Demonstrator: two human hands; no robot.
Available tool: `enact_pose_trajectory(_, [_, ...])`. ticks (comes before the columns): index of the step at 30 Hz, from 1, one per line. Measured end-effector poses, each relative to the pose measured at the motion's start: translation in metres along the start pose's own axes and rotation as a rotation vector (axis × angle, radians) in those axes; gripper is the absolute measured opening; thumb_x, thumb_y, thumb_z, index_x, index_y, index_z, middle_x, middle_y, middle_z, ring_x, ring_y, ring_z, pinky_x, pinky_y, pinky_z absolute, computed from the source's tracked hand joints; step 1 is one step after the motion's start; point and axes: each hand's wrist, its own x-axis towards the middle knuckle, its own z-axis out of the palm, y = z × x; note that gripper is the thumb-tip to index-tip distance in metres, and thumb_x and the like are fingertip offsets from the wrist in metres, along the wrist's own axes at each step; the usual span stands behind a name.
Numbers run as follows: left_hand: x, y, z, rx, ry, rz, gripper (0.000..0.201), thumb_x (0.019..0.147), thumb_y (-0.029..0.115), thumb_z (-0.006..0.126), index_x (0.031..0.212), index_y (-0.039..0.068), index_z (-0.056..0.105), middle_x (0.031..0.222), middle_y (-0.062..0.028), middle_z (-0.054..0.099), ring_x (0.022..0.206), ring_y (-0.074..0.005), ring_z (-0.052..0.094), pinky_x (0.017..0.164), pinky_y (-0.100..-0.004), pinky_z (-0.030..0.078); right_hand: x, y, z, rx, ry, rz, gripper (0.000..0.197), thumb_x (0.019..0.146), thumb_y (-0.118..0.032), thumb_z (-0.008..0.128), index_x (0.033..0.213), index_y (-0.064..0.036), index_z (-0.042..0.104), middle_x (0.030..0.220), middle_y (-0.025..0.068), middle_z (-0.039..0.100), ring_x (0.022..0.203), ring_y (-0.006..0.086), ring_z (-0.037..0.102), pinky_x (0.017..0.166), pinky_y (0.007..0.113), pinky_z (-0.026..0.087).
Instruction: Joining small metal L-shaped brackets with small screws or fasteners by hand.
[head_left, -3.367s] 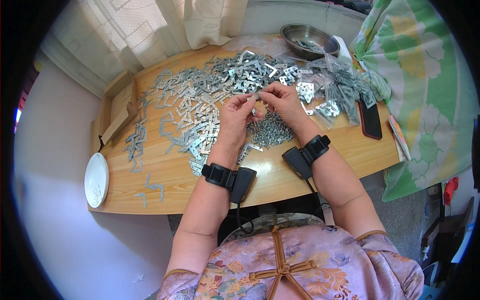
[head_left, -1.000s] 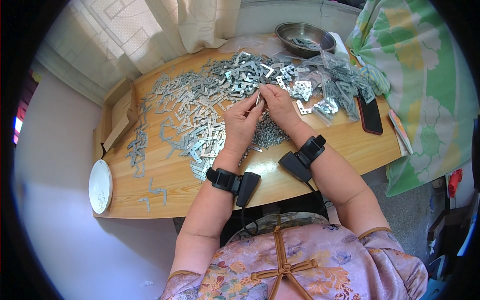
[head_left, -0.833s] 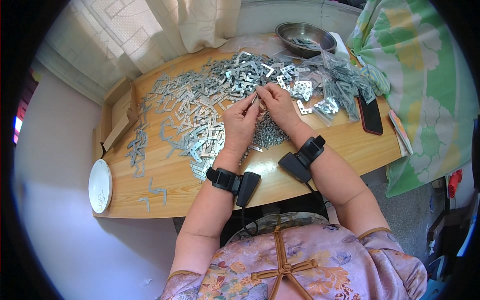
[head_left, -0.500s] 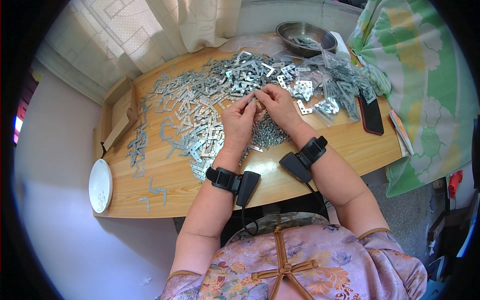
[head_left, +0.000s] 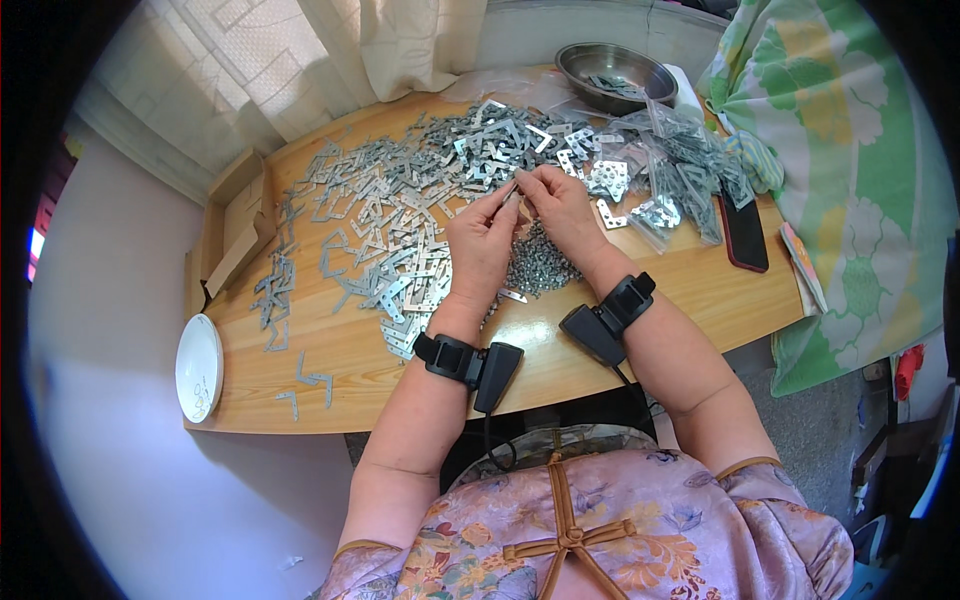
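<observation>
My left hand [head_left: 480, 240] and my right hand [head_left: 562, 208] meet fingertip to fingertip above the middle of the table. Both are closed in a pinch around something small and thin; the fingers hide most of it, so its kind does not show. Under and beside my right hand lies a heap of small shiny screws [head_left: 542, 264]. A broad spread of flat L-shaped metal corner brackets [head_left: 400, 270] reaches from my left hand to the far side of the table. One larger bracket [head_left: 610, 214] lies just right of my right hand.
Clear plastic bags of metal parts [head_left: 690, 170] and a dark phone [head_left: 742, 235] lie on the right. A steel bowl [head_left: 655, 88] stands at the back. On the left are an open cardboard box [head_left: 240, 225] and a white dish [head_left: 200, 365] at the table's edge [head_left: 330, 428].
Both hands stay pinched together and have shifted only very slightly. My left fingers have turned a little around the small thing. The parts on the table lie as before.
</observation>
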Motion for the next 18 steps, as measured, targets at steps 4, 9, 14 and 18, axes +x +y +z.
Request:
enact_pose_trajectory(4, [0.001, -0.001, 0.0, -0.069, 0.011, -0.064, 0.024, 0.086, 0.012, 0.055, 0.107, 0.002, 0.06, 0.075, -0.0023, 0.06, 0.063, -0.0059, 0.054, 0.058, -0.0191, 0.045, -0.002, -0.004, 0.001, 0.011, -0.023, -0.031, 0.029, 0.086, -0.024, 0.056, 0.067, -0.0011, 0.054, 0.056, 0.0002, 0.049, 0.049, 0.007, 0.043, 0.045, 0.022, 0.033])
enact_pose_trajectory(9, [0.0, -0.001, 0.0, 0.061, 0.012, 0.148, 0.023, 0.085, 0.011, 0.055, 0.106, 0.002, 0.062, 0.075, -0.0018, 0.061, 0.064, -0.0058, 0.054, 0.058, -0.0188, 0.045, -0.002, -0.009, -0.003, 0.209, -0.12, 0.121, 0.029, 0.087, -0.023, 0.054, 0.067, -0.0009, 0.054, 0.057, -0.0005, 0.05, 0.049, 0.0062, 0.043, 0.045, 0.021, 0.033])
enact_pose_trajectory(14, [0.002, -0.001, -0.002, 0.094, 0.043, 0.107, 0.02, 0.081, 0.005, 0.057, 0.1, -0.001, 0.062, 0.079, -0.0105, 0.063, 0.066, -0.0124, 0.059, 0.06, -0.0229, 0.047, -0.001, -0.007, -0.002, 0.21, -0.147, 0.112, 0.03, 0.089, -0.022, 0.049, 0.067, -0.0019, 0.055, 0.057, -0.0008, 0.049, 0.051, 0.006, 0.042, 0.046, 0.022, 0.032])
enact_pose_trajectory(18, [0.002, -0.002, -0.003, 0.137, 0.031, 0.156, 0.02, 0.081, 0.005, 0.057, 0.1, 0.0, 0.062, 0.078, -0.0105, 0.063, 0.068, -0.014, 0.06, 0.061, -0.0234, 0.047, -0.003, -0.013, -0.004, 0.304, -0.177, 0.207, 0.029, 0.089, -0.022, 0.051, 0.067, -0.003, 0.055, 0.057, -0.0006, 0.049, 0.051, 0.0059, 0.041, 0.046, 0.021, 0.031])
